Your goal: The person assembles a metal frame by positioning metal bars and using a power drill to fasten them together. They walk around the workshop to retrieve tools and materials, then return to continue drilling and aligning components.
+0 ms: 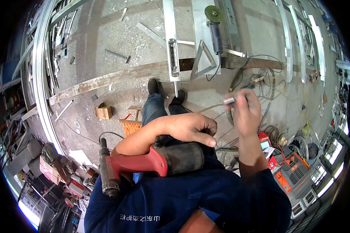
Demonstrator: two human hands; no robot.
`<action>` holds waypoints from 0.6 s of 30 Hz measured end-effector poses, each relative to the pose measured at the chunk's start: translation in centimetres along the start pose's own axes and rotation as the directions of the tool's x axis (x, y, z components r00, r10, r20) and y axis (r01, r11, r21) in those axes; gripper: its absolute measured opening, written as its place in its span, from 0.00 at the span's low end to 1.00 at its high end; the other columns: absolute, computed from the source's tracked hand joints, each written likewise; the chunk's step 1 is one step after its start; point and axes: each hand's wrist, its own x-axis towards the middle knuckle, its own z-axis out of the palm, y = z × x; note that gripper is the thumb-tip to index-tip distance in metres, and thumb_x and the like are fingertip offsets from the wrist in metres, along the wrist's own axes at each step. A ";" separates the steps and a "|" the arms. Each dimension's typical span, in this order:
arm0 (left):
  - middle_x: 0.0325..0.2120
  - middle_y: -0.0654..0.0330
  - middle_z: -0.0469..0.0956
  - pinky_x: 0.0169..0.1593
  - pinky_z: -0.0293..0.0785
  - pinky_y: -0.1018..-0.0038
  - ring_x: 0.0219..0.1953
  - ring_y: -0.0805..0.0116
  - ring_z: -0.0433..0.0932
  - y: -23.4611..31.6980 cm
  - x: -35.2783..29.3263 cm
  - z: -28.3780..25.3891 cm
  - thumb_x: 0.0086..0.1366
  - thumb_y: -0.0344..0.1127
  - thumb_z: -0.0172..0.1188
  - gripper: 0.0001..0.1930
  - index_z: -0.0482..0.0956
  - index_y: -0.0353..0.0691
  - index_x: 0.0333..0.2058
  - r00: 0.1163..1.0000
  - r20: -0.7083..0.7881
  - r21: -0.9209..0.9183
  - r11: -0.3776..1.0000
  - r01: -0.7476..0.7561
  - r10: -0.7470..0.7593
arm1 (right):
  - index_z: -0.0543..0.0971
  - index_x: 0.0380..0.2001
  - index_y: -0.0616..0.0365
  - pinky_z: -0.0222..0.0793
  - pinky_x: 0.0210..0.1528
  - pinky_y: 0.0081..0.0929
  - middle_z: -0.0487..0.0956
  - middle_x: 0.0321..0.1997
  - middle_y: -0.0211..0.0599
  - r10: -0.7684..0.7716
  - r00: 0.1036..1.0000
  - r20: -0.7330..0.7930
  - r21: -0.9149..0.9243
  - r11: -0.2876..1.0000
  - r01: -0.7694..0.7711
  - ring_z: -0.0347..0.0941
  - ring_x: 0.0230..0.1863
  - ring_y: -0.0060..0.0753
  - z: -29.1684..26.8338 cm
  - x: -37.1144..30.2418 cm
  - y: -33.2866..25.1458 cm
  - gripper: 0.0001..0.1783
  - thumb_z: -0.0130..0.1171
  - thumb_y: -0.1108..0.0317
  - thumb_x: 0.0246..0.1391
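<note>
Pinched between the thumb and fingers of the right hand (248,110), in the head view, is a short silver coupler (229,100), its bright barrel lying nearly level and pointing left, toward the middle of the body; motion blur softens the fingertips. A thin hose (210,106) runs up to it from the left, though whether the two are joined I cannot tell. Forward and to the left of the red-and-black pneumatic rivet gun's near end, the left hand (192,127) reaches across the front of the body, palm down, thumb out straight and fingers curled under; whether those fingers close on anything I cannot tell. Tucked between the left forearm (140,138) and the navy shirt (175,194), the rivet gun (142,163) lies crosswise. Its long axis runs left to right, from the head (107,171) at the person's left, through the red handle, to the black cylinder (184,158), whose flat end faces right. Head and handle meet roughly at a right angle, the nose toward the body. Space between grip and tool is the relation that counts: the coupler sits forward and to the right of the cylinder's end, well apart from it, while the left hand is the nearer one, its thumb just beside the cylinder.
</note>
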 end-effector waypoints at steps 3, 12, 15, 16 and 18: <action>0.23 0.56 0.74 0.33 0.68 0.67 0.27 0.64 0.72 -0.4 0.0 0.4 0.66 0.50 0.59 0.21 0.73 0.33 0.32 0.999 0.038 0.015 0.999 -0.039 0.039 | 0.79 0.34 0.64 0.71 0.36 0.22 0.81 0.31 0.35 -0.009 0.999 0.053 -0.340 0.940 0.026 0.76 0.31 0.24 1.0 4.9 5.8 0.09 0.61 0.68 0.59; 0.23 0.54 0.73 0.33 0.68 0.66 0.27 0.60 0.73 -3.0 -2.5 -0.9 0.68 0.41 0.58 0.14 0.71 0.33 0.34 0.994 0.024 -0.057 0.993 -0.108 0.109 | 0.81 0.34 0.57 0.74 0.37 0.37 0.82 0.32 0.45 -0.092 0.985 0.148 -0.813 0.556 0.174 0.79 0.34 0.50 6.2 11.9 22.5 0.07 0.62 0.66 0.54; 0.23 0.53 0.74 0.33 0.68 0.65 0.27 0.59 0.73 -4.1 -3.3 -1.4 0.68 0.41 0.59 0.15 0.71 0.34 0.34 0.994 0.023 -0.061 0.992 -0.110 0.111 | 0.81 0.35 0.56 0.74 0.38 0.40 0.82 0.32 0.46 -0.131 0.973 0.188 -0.857 0.463 0.228 0.79 0.35 0.52 6.5 11.9 24.3 0.07 0.62 0.66 0.54; 0.23 0.53 0.74 0.33 0.68 0.65 0.27 0.59 0.73 -4.5 -3.5 -1.3 0.68 0.42 0.59 0.15 0.71 0.34 0.34 0.993 0.018 -0.055 0.992 -0.114 0.116 | 0.81 0.34 0.56 0.74 0.38 0.41 0.82 0.32 0.46 -0.129 0.972 0.197 -0.870 0.434 0.234 0.79 0.35 0.52 6.5 11.7 24.7 0.07 0.62 0.66 0.53; 0.23 0.53 0.74 0.33 0.68 0.65 0.27 0.58 0.73 -4.2 -4.2 -1.8 0.67 0.42 0.59 0.15 0.71 0.34 0.34 0.994 0.026 -0.062 0.993 -0.102 0.103 | 0.81 0.33 0.56 0.74 0.38 0.42 0.82 0.34 0.45 -0.131 0.966 0.223 -0.888 0.382 0.257 0.78 0.36 0.52 6.7 11.9 24.8 0.06 0.62 0.66 0.53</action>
